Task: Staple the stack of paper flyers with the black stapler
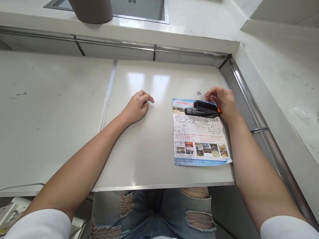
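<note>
A black stapler (202,109) lies on a printed flyer (204,129) at the right of the white table. Its orange end is beside the palm of my right hand (224,101). The right fingers are bent and apart around the stapler's rear; I cannot tell whether they touch it. Rows of staples seem to run down the flyer's left side. My left hand (139,105) rests on the table, left of the flyer, with loosely curled fingers and nothing in it. A few loose staples (198,93) lie just above the flyer.
The table (151,148) has a metal seam, with small bits scattered on its left panel. Behind it, a brown bin (90,5) stands by a sink (138,4) on the counter. A metal rail (246,84) and ledge border the right side. A white cable (12,188) lies left.
</note>
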A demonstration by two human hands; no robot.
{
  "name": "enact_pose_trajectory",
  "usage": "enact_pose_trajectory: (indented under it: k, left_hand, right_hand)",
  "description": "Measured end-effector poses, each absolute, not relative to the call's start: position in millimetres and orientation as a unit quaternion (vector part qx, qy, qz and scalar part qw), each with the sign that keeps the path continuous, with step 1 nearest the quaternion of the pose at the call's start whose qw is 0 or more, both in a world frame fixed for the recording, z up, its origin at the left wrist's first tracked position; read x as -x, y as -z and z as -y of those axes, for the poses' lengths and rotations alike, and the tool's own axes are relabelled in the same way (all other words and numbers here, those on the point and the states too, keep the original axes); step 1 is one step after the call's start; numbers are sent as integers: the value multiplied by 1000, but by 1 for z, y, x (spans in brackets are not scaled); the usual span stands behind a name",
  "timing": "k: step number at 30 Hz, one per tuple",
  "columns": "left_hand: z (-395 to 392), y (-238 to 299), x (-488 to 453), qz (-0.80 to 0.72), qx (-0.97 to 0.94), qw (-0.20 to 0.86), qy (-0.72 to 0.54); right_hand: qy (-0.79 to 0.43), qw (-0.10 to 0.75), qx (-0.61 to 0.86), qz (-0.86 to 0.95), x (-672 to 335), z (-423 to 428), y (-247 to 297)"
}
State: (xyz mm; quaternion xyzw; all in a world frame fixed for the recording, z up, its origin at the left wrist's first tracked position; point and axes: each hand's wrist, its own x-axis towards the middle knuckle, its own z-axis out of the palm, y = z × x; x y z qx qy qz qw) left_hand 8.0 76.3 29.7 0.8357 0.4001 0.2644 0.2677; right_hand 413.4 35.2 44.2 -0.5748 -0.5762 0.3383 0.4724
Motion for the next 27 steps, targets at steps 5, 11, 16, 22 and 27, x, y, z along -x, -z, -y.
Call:
enact_pose_trajectory:
  k: [5,11,16,22,27]
  left_hand:
    - [-78,-28,-8,-396,-828,280,-281]
    - [-81,-31,-7,-431,-765,326,-349]
    - [-80,-35,-6,-437,-752,332,-366]
    - [-80,-36,-6,-440,-751,330,-365]
    - [-79,-37,-7,-440,-753,330,-362]
  right_hand:
    - [-242,591,627,448,-419,-58,-18]
    - [-198,532,638,520,-423,-58,-16]
    - [-177,495,643,557,-425,-58,-12]
    - [-47,486,686,540,-434,-59,-11]
    - [-4,430,688,584,-442,-54,-14]
